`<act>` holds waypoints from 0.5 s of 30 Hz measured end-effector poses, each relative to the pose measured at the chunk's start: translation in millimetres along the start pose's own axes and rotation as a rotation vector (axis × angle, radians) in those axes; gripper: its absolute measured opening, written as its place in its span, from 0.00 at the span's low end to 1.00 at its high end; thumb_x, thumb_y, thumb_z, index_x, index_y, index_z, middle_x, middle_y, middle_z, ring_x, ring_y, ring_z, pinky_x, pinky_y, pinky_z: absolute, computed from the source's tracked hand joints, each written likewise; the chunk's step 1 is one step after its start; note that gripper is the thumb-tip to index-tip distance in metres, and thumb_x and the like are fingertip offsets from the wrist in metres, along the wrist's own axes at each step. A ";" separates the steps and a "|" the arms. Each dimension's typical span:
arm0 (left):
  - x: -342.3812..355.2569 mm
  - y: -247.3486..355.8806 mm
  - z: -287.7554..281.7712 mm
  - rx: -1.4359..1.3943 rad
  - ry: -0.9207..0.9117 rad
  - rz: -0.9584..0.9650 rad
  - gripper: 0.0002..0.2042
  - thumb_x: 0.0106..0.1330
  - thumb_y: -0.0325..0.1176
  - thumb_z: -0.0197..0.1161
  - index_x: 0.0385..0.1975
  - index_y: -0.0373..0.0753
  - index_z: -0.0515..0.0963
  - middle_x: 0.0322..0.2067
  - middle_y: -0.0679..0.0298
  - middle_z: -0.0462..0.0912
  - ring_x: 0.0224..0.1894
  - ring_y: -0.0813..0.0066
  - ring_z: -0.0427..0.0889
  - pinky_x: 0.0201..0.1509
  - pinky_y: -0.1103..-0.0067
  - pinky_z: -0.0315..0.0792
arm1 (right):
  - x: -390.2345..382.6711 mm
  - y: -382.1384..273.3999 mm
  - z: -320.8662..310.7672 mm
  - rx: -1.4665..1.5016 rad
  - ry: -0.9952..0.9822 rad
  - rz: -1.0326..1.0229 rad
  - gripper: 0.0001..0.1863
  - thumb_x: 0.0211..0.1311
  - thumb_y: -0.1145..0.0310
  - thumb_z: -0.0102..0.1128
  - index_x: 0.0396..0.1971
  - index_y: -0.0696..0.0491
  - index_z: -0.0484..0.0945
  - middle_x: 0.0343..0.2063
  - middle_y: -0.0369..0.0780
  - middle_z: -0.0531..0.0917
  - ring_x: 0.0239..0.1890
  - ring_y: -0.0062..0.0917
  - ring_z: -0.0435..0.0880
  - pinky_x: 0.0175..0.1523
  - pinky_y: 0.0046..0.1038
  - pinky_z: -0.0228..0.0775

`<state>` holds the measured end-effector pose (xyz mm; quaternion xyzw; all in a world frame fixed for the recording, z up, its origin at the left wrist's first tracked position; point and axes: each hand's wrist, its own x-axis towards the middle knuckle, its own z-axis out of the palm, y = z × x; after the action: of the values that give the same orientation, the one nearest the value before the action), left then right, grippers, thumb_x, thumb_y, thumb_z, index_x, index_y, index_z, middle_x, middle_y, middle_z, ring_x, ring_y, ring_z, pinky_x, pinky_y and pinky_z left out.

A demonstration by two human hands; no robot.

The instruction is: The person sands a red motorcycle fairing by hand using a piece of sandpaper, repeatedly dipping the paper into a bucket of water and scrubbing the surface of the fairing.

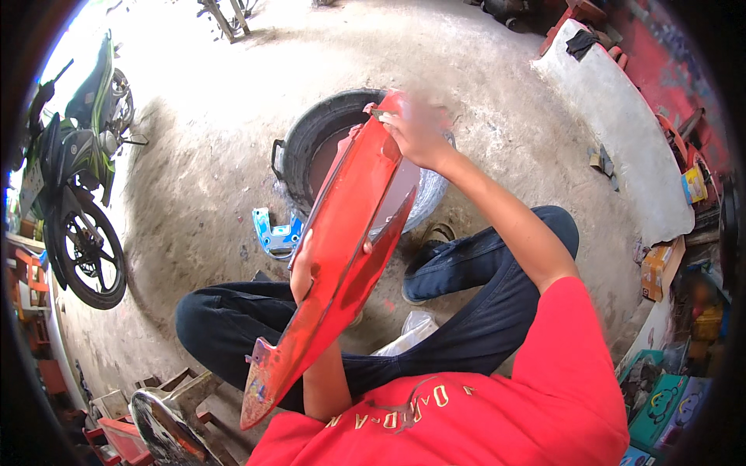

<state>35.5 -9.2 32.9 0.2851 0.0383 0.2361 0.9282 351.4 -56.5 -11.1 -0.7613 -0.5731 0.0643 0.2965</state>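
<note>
A long red motorcycle body panel lies slantwise before me, its far end over a black tub and its narrow, scuffed near end by my lap. My left hand is closed round the panel's middle from beneath; the thumb shows at the left edge and a fingertip at the right, the rest hidden. At the far end, my right hand presses its fingertips on the red surface. Between those fingers is a small flat greyish piece, too small to tell its kind. Murky liquid shows inside the tub.
A blue and white plastic part lies on the concrete floor left of the tub. A motorcycle stands at the far left. A low pale wall curves along the right, with boxes and clutter beyond. A wooden stand is at lower left.
</note>
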 end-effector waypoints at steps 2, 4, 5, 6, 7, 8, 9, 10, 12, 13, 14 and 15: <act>-3.5 -1.6 -5.3 0.003 0.049 -0.013 0.28 0.75 0.44 0.47 0.65 0.25 0.63 0.47 0.40 0.78 0.45 0.52 0.80 0.52 0.65 0.74 | -2.0 -24.2 -0.1 -0.017 -0.083 0.163 0.25 0.65 0.71 0.48 0.63 0.54 0.75 0.61 0.45 0.79 0.61 0.39 0.80 0.65 0.38 0.73; -3.5 -2.0 -9.4 -0.052 0.035 -0.020 0.28 0.76 0.44 0.46 0.65 0.25 0.63 0.46 0.40 0.78 0.44 0.52 0.81 0.52 0.65 0.74 | -21.2 -90.6 9.9 -0.028 0.045 -0.362 0.22 0.69 0.76 0.48 0.62 0.58 0.74 0.57 0.51 0.81 0.63 0.40 0.79 0.67 0.38 0.70; -2.9 3.6 1.2 -0.083 0.037 -0.056 0.28 0.77 0.44 0.45 0.65 0.25 0.63 0.46 0.40 0.78 0.44 0.52 0.81 0.52 0.65 0.75 | -21.1 -91.5 5.2 -0.026 0.046 -0.359 0.22 0.69 0.76 0.48 0.62 0.58 0.74 0.57 0.51 0.81 0.63 0.40 0.79 0.67 0.38 0.70; -4.6 8.5 6.9 -0.113 0.041 -0.094 0.28 0.77 0.44 0.45 0.65 0.24 0.63 0.46 0.40 0.79 0.44 0.52 0.81 0.51 0.65 0.75 | -22.2 -94.9 2.5 0.001 0.011 -0.363 0.22 0.69 0.75 0.48 0.62 0.58 0.74 0.58 0.52 0.80 0.63 0.40 0.78 0.68 0.37 0.69; -2.1 7.0 1.8 -0.087 0.026 -0.086 0.28 0.78 0.45 0.45 0.65 0.25 0.62 0.45 0.39 0.79 0.44 0.51 0.81 0.51 0.65 0.75 | -23.7 -96.5 2.2 0.030 -0.024 -0.368 0.22 0.69 0.75 0.48 0.62 0.58 0.73 0.59 0.52 0.79 0.64 0.40 0.78 0.69 0.37 0.69; -2.7 3.8 -3.9 -0.084 0.029 -0.090 0.28 0.78 0.45 0.45 0.65 0.25 0.62 0.45 0.39 0.79 0.44 0.51 0.81 0.51 0.65 0.75 | -19.9 -75.8 9.5 0.034 -0.022 -0.364 0.22 0.69 0.75 0.48 0.62 0.58 0.73 0.59 0.52 0.79 0.64 0.40 0.78 0.69 0.37 0.69; 1.7 -0.5 -4.1 -0.046 -0.009 -0.082 0.29 0.78 0.45 0.45 0.66 0.25 0.62 0.45 0.39 0.79 0.44 0.51 0.81 0.51 0.65 0.75 | -10.1 -36.2 9.9 -0.010 0.059 -0.278 0.24 0.67 0.74 0.48 0.63 0.56 0.73 0.60 0.51 0.78 0.63 0.41 0.78 0.67 0.38 0.71; 4.7 -4.4 -4.6 -0.013 -0.037 -0.071 0.29 0.78 0.45 0.45 0.66 0.25 0.62 0.45 0.39 0.79 0.44 0.52 0.81 0.51 0.65 0.75 | -5.0 -10.8 9.1 -0.048 0.131 -0.192 0.26 0.65 0.72 0.48 0.65 0.53 0.73 0.62 0.50 0.77 0.62 0.41 0.79 0.65 0.38 0.73; 1.3 -4.1 0.0 0.003 -0.031 -0.040 0.29 0.77 0.45 0.46 0.66 0.25 0.62 0.46 0.39 0.79 0.44 0.52 0.81 0.51 0.65 0.76 | -1.2 -12.0 -4.4 -0.017 -0.001 0.041 0.26 0.65 0.72 0.49 0.64 0.53 0.73 0.62 0.51 0.77 0.62 0.41 0.79 0.67 0.38 0.72; 0.5 -3.5 -0.2 -0.028 -0.039 -0.048 0.29 0.77 0.45 0.46 0.66 0.25 0.62 0.46 0.40 0.79 0.44 0.53 0.81 0.51 0.64 0.76 | 1.6 -16.8 -10.6 0.012 -0.130 0.278 0.27 0.64 0.72 0.49 0.64 0.54 0.73 0.62 0.51 0.77 0.62 0.41 0.79 0.68 0.38 0.70; 0.0 -2.8 -0.2 -0.059 -0.047 -0.056 0.29 0.77 0.45 0.47 0.66 0.25 0.62 0.46 0.40 0.79 0.44 0.53 0.81 0.52 0.64 0.76 | -2.6 -29.0 -4.3 0.011 -0.131 0.274 0.27 0.64 0.72 0.49 0.64 0.54 0.73 0.62 0.51 0.77 0.62 0.41 0.79 0.68 0.38 0.70; 0.3 -2.4 0.3 -0.061 -0.048 -0.053 0.29 0.77 0.45 0.47 0.66 0.25 0.62 0.46 0.40 0.79 0.44 0.53 0.81 0.52 0.64 0.76 | -15.6 -51.4 10.0 -0.041 0.002 -0.034 0.26 0.64 0.71 0.50 0.63 0.55 0.74 0.61 0.50 0.78 0.62 0.40 0.80 0.68 0.38 0.70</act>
<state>36.9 -11.0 31.8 0.2611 0.0165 0.2055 0.9431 298.9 -58.3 3.9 -0.7575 -0.5868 0.0466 0.2824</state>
